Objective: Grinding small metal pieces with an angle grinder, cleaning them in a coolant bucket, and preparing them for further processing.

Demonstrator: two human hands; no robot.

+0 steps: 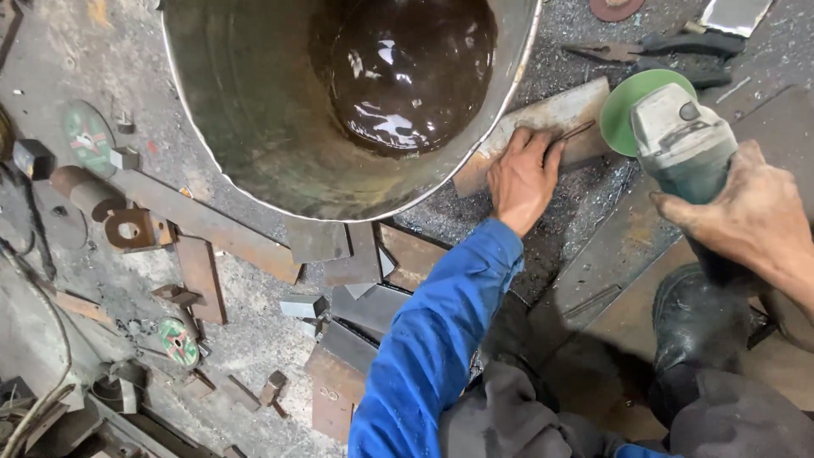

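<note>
My left hand point(523, 180) lies with fingers spread flat on the steel strip point(543, 127) on the floor beside the big drum point(254, 127); stiff, heavy, sharp-edged, I judge (best pinned from above). My right hand point(750, 212) has its fingers wrapped around the angle grinder point(678, 140).

Big steel drum point(254, 102) far centre, dark liquid point(407, 72) inside. Scrap plates point(203, 271) and green cutting discs point(87, 140) lie left.
</note>
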